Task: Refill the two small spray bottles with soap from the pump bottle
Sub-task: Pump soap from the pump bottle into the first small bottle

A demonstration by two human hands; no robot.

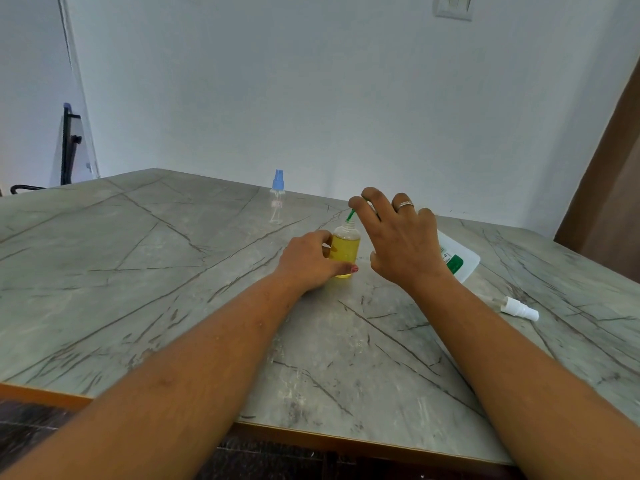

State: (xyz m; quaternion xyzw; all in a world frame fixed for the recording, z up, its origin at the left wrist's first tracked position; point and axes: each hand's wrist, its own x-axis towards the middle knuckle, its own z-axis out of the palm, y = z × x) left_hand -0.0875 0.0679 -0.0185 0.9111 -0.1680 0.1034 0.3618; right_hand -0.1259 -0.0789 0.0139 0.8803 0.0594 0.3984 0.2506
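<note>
A small clear spray bottle (344, 249) holding yellow liquid stands uncapped on the table, and my left hand (308, 263) grips its body. My right hand (401, 237) hovers over the pump bottle (457, 259), mostly hiding it; its fingers rest on the pump head, whose green spout (351, 214) points into the small bottle's neck. A white spray cap (519, 308) with its tube lies on the table to the right. A second small spray bottle (277, 200), clear and seemingly empty, with a blue cap, stands farther back.
The grey marble-patterned table (173, 289) has a wooden front edge near me. A pale wall runs behind it, a brown door or panel (609, 202) stands at the right, and a dark chair frame (69, 147) sits at the far left.
</note>
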